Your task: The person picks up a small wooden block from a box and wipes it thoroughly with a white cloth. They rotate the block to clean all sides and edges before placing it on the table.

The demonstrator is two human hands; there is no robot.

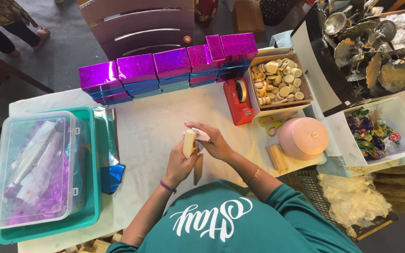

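Where hands (pixel 198 147) meet, perhaps tape dispenser (pixel 238 100) beyond.

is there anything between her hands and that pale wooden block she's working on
Nothing visible does. The left hand grips the pale wooden block directly, and the right hand presses a white cloth against its top.
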